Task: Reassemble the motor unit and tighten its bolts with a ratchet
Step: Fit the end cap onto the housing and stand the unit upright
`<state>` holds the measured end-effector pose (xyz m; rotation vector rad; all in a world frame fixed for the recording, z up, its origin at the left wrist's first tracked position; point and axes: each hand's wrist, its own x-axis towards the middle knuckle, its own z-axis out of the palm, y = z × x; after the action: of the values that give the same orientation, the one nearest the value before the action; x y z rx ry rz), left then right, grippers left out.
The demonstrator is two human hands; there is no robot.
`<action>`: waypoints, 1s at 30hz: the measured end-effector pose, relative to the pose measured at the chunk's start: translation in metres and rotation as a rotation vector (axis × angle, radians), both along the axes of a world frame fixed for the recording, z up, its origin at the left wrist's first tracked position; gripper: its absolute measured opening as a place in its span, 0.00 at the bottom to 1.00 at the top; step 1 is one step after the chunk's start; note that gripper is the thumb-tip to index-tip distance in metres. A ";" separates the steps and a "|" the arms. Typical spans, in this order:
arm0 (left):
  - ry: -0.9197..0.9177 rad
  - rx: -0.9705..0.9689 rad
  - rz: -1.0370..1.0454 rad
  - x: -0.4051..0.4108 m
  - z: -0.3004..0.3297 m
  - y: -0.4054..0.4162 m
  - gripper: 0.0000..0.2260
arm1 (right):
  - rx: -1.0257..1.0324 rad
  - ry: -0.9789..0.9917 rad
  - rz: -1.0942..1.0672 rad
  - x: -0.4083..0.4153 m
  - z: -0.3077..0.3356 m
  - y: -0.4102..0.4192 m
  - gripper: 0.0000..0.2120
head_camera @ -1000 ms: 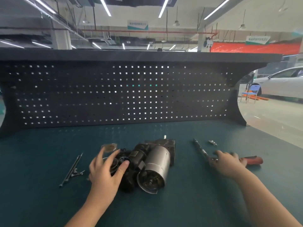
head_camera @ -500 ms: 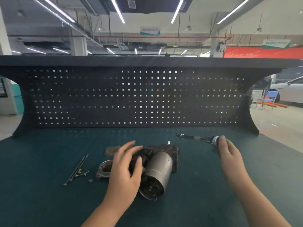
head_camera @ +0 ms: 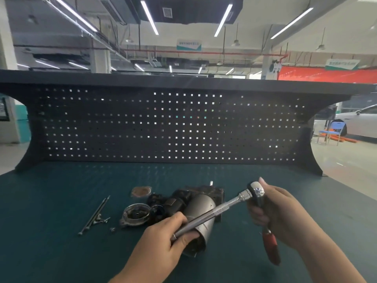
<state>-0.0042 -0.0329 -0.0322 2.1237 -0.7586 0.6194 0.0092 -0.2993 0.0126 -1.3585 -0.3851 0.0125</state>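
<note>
The motor unit (head_camera: 199, 209), a silver cylinder joined to dark housing parts, lies on the green bench mat. My right hand (head_camera: 283, 219) grips a ratchet; its chrome head (head_camera: 256, 190) sticks out above my fingers and its red handle (head_camera: 271, 247) hangs below them. A long chrome bar (head_camera: 216, 212) runs from the head down to the left, over the cylinder. My left hand (head_camera: 159, 249) grips the bar's free end. A round end cap (head_camera: 135, 216) lies left of the motor.
Long thin bolts (head_camera: 94, 214) and small screws (head_camera: 112, 229) lie on the mat (head_camera: 51, 201) at the left. A flat coppery plate (head_camera: 141, 191) sits behind the end cap. A black pegboard (head_camera: 163, 127) walls the bench's back edge.
My right hand picked the ratchet up from the mat and brought it over the motor. My left hand left the motor's housing and took hold of the chrome bar's end.
</note>
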 end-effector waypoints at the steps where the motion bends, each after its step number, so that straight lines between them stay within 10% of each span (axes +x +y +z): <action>1: 0.051 -0.056 -0.044 0.001 0.001 0.001 0.03 | 0.030 0.023 0.063 -0.002 0.001 -0.002 0.29; 6: 0.173 -0.188 -0.108 0.008 0.005 0.013 0.10 | 0.061 0.115 0.136 -0.004 -0.001 0.006 0.35; 11: 0.210 -0.289 -0.010 0.015 0.009 0.028 0.17 | 0.439 0.256 0.019 0.000 0.009 0.004 0.12; 16: 0.588 -0.773 -0.240 0.010 0.009 0.009 0.18 | 0.554 0.349 0.020 -0.002 0.005 0.023 0.36; 23: 0.428 -0.205 -0.154 -0.008 -0.009 -0.022 0.09 | 0.504 0.354 0.010 -0.007 -0.005 0.054 0.14; 30: 0.589 -0.214 -0.104 -0.003 -0.014 -0.030 0.12 | 0.583 0.380 0.031 -0.009 -0.001 0.050 0.21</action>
<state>-0.0073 -0.0630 -0.0460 1.9070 -0.4421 0.0023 -0.0002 -0.2492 0.0117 -0.7499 -0.0731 0.1697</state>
